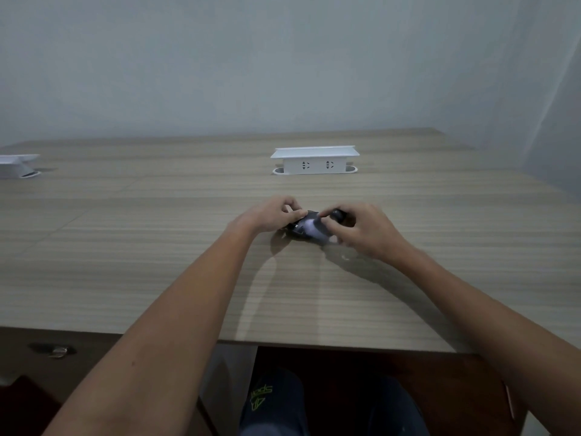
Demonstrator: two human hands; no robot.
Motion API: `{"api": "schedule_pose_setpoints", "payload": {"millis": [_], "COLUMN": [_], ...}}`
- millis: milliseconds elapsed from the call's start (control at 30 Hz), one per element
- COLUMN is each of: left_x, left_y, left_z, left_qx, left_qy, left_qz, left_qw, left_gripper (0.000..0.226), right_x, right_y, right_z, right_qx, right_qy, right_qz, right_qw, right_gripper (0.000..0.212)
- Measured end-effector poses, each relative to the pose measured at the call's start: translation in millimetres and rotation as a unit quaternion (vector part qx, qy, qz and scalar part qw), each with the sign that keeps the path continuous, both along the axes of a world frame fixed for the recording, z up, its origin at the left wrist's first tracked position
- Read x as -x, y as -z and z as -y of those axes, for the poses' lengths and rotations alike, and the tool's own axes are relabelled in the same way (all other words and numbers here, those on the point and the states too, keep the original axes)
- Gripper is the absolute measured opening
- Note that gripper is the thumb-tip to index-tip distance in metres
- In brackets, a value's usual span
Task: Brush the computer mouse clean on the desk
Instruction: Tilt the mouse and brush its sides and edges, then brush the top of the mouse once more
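Note:
A black computer mouse (302, 228) lies on the wooden desk (157, 247), a little beyond the middle. My left hand (273, 215) grips its left side, fingers curled over the top. My right hand (361, 229) is closed on a small brush with a dark round handle (339, 214). Its pale bristles (314, 229), blurred by motion, rest against the mouse's right part. My fingers hide most of the mouse and the brush.
A white pop-up power socket box (315, 160) stands behind the hands. Another white socket box (15, 165) sits at the far left edge. The desk's front edge (314, 344) runs above my knees, and a wall rises behind the desk.

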State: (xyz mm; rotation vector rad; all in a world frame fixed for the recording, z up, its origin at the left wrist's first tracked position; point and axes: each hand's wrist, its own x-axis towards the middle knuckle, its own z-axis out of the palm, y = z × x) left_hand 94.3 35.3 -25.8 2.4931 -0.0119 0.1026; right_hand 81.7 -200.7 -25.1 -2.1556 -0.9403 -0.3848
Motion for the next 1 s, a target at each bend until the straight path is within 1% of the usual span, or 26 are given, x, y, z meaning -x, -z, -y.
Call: {"api": "schedule_pose_setpoints", "payload": {"millis": [67,167,200,267,333,400,500,600,667,767,900,933,1000], "left_x": [0.2,2.7,3.4,5.5,6.4,7.9,10.6,10.9,10.5,13.6,19.7,20.2,21.9], "left_y": [-0.7,-1.4,-1.6,-2.7,-3.8,-5.5,-6.6,-5.8,-5.1,-6.5,-7.4,-6.8,-6.3], "left_z": [0.3,2.2,2.8,4.3,5.7,7.3,8.3,7.9,7.6,9.0,9.0,9.1,10.3], "left_qx": [-0.001,-0.007,-0.006,-0.009,-0.009,-0.018,-0.028,-0.026,-0.026,-0.023,-0.005,0.004,0.012], "left_qy": [-0.003,-0.009,-0.011,-0.013,-0.013,-0.012,-0.015,-0.016,-0.017,-0.015,-0.003,0.000,0.001], "left_qz": [0.001,-0.007,-0.006,-0.003,-0.002,-0.001,-0.007,-0.012,-0.016,-0.019,-0.024,-0.026,-0.023], "left_qw": [1.000,1.000,1.000,1.000,1.000,1.000,0.999,0.999,0.999,0.999,1.000,1.000,1.000], "left_gripper": [0.024,0.029,0.029,0.027,0.024,0.023,0.025,0.027,0.027,0.029,0.030,0.030,0.029], "right_x": [-0.9,-11.2,-10.0,-1.8,4.3,-1.5,-16.2,-14.9,-11.7,-10.6,-8.9,-11.2,-17.4], "right_y": [4.2,6.2,5.1,1.7,1.8,4.2,5.1,4.8,7.4,10.6,13.1,15.3,20.8], "right_z": [-1.3,3.9,5.2,3.6,-1.4,-4.1,2.0,9.9,14.1,23.5,37.9,42.4,49.7], "right_qx": [0.017,-0.004,-0.015,-0.023,-0.006,0.002,-0.007,-0.023,-0.008,0.017,0.057,0.070,0.120], "right_qy": [-0.002,0.059,0.058,0.012,-0.028,-0.002,0.083,0.065,0.053,0.067,0.106,0.113,0.130], "right_qz": [0.008,0.032,0.036,0.032,0.023,0.022,0.029,0.021,0.017,0.029,0.094,0.106,0.115], "right_qw": [1.000,0.998,0.998,0.999,0.999,1.000,0.996,0.997,0.998,0.997,0.988,0.985,0.977], "right_gripper": [0.012,0.014,0.014,0.013,0.011,0.013,0.017,0.017,0.016,0.019,0.043,0.041,0.030]}}
